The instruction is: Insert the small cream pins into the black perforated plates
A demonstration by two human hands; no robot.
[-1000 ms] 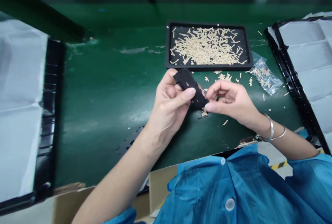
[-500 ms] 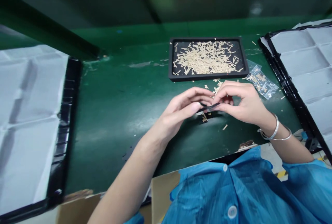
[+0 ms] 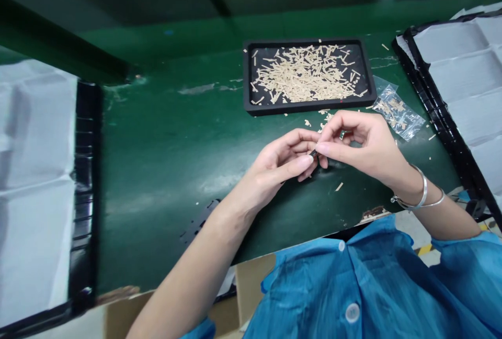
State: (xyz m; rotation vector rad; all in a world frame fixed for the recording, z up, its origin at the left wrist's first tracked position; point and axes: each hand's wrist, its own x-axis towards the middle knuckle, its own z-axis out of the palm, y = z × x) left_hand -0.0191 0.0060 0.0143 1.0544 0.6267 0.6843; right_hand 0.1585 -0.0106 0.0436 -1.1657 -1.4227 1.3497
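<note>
Between the thumb and fingers of my left hand (image 3: pixel 285 159) is a small, thin black piece (image 3: pixel 313 154), mostly covered by the fingertips. My right hand (image 3: pixel 363 137) is closed in a pinch at the far end of that piece, thumb against index finger. What sits inside this pinch is too small and hidden to make out. Just beyond the fingers lies a black tray (image 3: pixel 298 109) heaped with short cream-coloured strips (image 3: pixel 309 80). A few loose strips are scattered on the green tabletop (image 3: pixel 157 161) near my right hand.
A clear plastic bag (image 3: pixel 400 117) with small tan bits lies right of the tray. White-lined black trays stand at the left (image 3: pixel 37 187) and right (image 3: pixel 466 77). Dark flat pieces (image 3: pixel 201 219) lie beside my left forearm. A green post (image 3: pixel 70 48) rises at back left.
The black piece has turned and is now more hidden by my fingers. My left fingers have curled under it, and my right fingertips have shifted slightly left. The camera view has tilted down slightly.
</note>
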